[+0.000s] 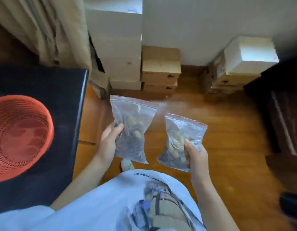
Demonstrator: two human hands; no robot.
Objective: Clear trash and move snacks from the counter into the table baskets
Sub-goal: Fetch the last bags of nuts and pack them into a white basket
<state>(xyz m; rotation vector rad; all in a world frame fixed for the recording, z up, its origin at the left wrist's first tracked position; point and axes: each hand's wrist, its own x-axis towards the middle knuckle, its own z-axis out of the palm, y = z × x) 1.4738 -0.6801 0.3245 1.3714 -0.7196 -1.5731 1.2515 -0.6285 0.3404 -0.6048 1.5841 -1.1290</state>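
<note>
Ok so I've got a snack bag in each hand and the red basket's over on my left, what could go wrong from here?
1. Each zip bag, left and right, is pinched low down over bare floor; a slip drops it.
2. I cannot tell whether the zips are fully sealed, so tipping might spill snacks.
3. The red basket sits near the dark table's front edge; a hard toss from the left hand or right hand might nudge it off.

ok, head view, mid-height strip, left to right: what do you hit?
Red mesh basket on the black table → left hand holding a zip bag of snacks → second zip bag held by the right hand → dark furniture.
</note>
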